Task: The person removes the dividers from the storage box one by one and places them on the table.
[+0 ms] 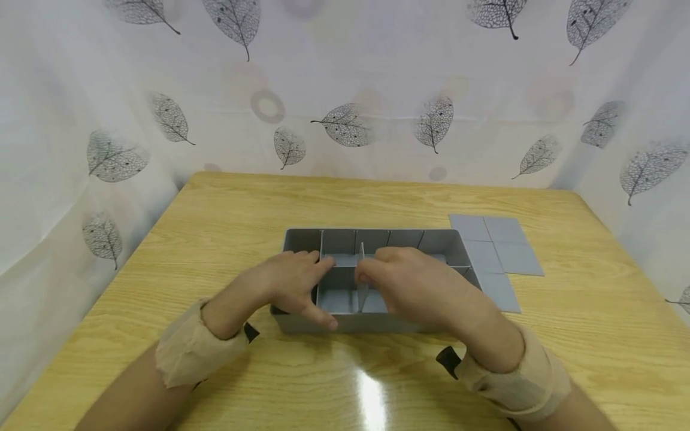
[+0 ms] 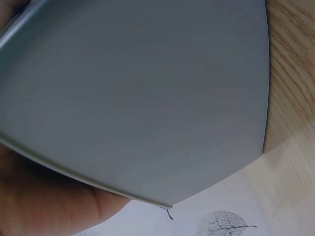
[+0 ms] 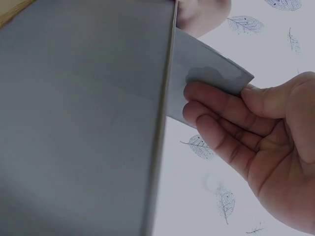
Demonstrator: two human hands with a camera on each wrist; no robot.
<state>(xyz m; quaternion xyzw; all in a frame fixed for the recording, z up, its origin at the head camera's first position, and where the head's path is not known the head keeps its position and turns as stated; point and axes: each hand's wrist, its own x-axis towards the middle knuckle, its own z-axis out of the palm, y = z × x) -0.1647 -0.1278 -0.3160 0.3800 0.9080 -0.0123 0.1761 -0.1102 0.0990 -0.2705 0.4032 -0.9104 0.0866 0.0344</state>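
Observation:
A long grey box (image 1: pixel 345 325) with thin dividers forming compartments stands on the table. My left hand (image 1: pixel 293 281) lies over its left part, fingers spread and thumb by the front rim. In the left wrist view the box's wall (image 2: pixel 147 98) fills most of the picture, and part of the hand shows beyond the rim. My right hand (image 1: pixel 423 281) pinches a thin grey divider panel (image 1: pixel 362 296) upright over the middle of the box. Seen from the right wrist, thumb and fingertips grip the edge of this panel (image 3: pixel 211 61), which sticks out past the box rim.
Several flat grey panels (image 1: pixel 516 257) lie on the wooden table (image 1: pixel 215 239), right of the box. A white curtain (image 1: pixel 377 72) with leaf prints hangs behind and at both sides of the table. Light glares off the tabletop in front of the box.

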